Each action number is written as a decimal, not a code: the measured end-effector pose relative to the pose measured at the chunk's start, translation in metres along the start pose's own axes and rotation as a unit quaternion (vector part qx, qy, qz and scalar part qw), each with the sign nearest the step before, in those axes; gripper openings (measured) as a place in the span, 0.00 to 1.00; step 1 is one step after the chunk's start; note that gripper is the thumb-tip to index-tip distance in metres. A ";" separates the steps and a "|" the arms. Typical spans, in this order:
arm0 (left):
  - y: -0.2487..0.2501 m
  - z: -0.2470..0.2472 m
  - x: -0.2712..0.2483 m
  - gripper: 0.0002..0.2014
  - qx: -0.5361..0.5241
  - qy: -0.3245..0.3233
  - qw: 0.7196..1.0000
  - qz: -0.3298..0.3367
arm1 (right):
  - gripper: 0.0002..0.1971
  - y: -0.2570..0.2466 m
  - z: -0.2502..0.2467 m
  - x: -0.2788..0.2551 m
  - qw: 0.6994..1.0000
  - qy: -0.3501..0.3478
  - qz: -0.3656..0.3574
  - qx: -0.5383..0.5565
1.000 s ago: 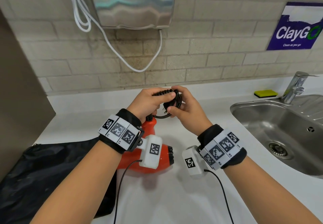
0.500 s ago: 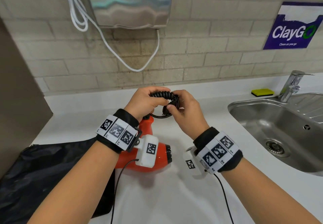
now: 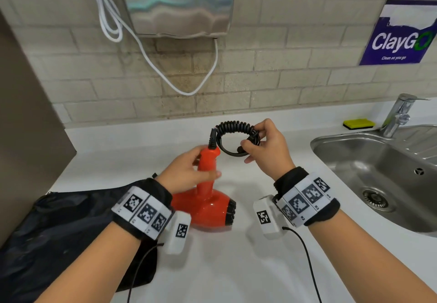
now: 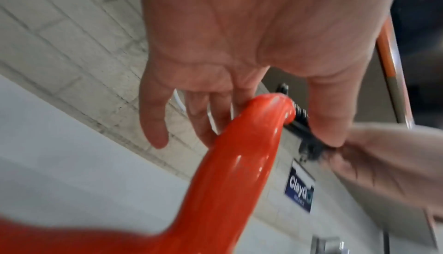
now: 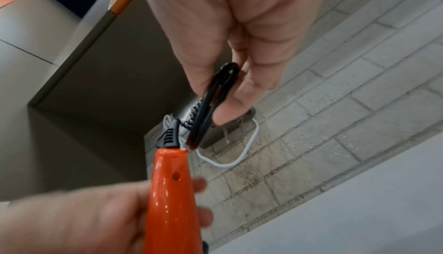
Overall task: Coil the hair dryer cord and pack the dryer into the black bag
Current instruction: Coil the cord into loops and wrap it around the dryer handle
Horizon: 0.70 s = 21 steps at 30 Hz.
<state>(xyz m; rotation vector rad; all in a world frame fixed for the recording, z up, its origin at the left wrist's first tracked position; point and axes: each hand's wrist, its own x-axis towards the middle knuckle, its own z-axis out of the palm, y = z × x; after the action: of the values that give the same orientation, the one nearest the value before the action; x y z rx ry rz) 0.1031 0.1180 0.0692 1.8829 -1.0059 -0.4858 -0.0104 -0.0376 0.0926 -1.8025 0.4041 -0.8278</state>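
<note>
An orange-red hair dryer [image 3: 203,205] lies on the white counter [image 3: 236,267] with its handle [image 3: 208,167] pointing up. Its black spiral cord [image 3: 234,127] arcs from the handle top to my right hand [image 3: 248,144], which pinches the gathered loops [image 5: 210,97] between thumb and fingers. My left hand [image 3: 189,172] lies against the handle [image 4: 239,153] with fingers nearly straight and not wrapped round it; the wrist view is blurred. The black bag [image 3: 59,231] lies flat at the left, under my left forearm, just left of the dryer body.
A steel sink [image 3: 378,160] with a tap [image 3: 399,113] and a yellow sponge [image 3: 358,124] is at the right. A wall hand dryer [image 3: 177,4] with a white cable [image 3: 165,70] hangs above. A dark panel [image 3: 23,137] bounds the left.
My left hand has let go of the cord bundle and dropped onto the dryer handle. My right hand keeps the loops and has shifted right, so the spiral cord now shows as an arc.
</note>
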 end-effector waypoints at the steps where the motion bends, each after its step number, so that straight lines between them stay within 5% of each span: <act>1: -0.008 0.005 -0.003 0.34 0.037 -0.006 0.999 -0.012 | 0.12 0.002 -0.002 0.001 1.000 0.000 0.007 0.006; 7: -0.020 0.028 0.000 0.32 0.083 0.018 0.996 -0.024 | 0.17 0.014 -0.012 0.002 0.998 0.005 0.051 0.024; 15: 0.008 0.025 0.027 0.27 0.207 -0.038 0.977 0.015 | 0.16 0.049 -0.046 -0.002 0.987 -0.004 0.156 -0.042; 21: 0.007 0.023 0.047 0.29 0.354 -0.103 0.930 -0.001 | 0.14 0.073 -0.060 -0.016 0.926 -0.102 0.261 -0.251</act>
<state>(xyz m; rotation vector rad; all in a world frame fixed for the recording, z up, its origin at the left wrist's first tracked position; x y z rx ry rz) 0.1122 0.0662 0.0669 2.5009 -1.4552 -0.3476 -0.0557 -0.0967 0.0325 -2.0746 0.9752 -0.1589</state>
